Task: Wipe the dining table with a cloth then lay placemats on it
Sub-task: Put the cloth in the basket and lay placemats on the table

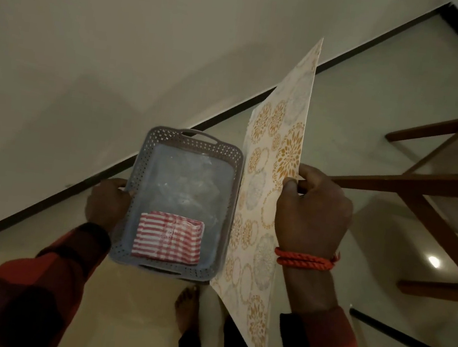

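My left hand point(107, 206) grips the left rim of a grey perforated plastic basket point(150, 146), carried in the air. Inside it, at the near end, lies a folded red-and-white striped cloth point(168, 237). My right hand point(314, 212) pinches the edge of a cream placemat point(270, 155) printed with orange and grey floral circles. The placemat hangs nearly on edge, right beside the basket. A red cord bracelet circles my right wrist.
A glass-topped dining table with a wooden frame point(411, 184) stands to the right, its dark edge point(404, 336) near my right arm. A black skirting line point(229, 115) runs diagonally between wall and floor. My bare foot point(186, 309) shows on the pale floor below.
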